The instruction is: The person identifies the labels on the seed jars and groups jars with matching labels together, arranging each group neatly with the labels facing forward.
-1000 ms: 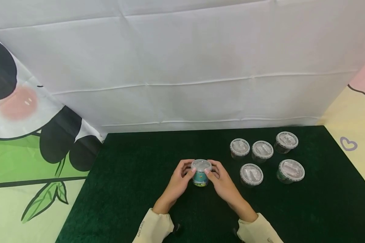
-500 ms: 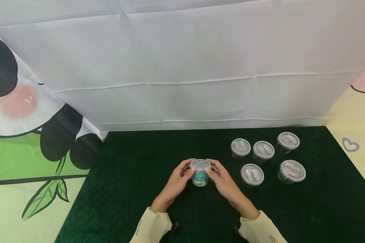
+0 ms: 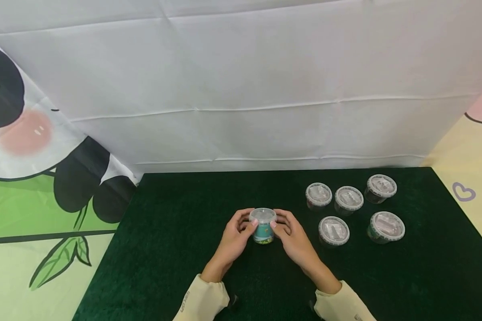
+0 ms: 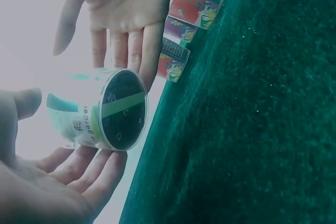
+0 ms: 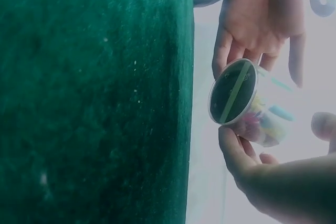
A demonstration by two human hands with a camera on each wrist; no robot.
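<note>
Between both hands is a small round plastic tub with a clear lid and a turquoise printed side. My left hand holds it from the left and my right hand from the right, with the thumbs on the near side in the head view. Both wrist views look up at the dark base of the tub, crossed by a pale green stripe. It is raised off the table. Fingers of the right hand curl along its wall; the farther fingertips are partly hidden behind it.
Several similar lidded tubs stand on the right of the dark green cloth-covered table, among them a near tub and a far-right tub. White fabric hangs behind the table. Printed cloths flank it on both sides.
Both hands keep hold of the tub, which has shifted slightly up and left in the head view. The view itself has moved a little; the other tubs stay put.
</note>
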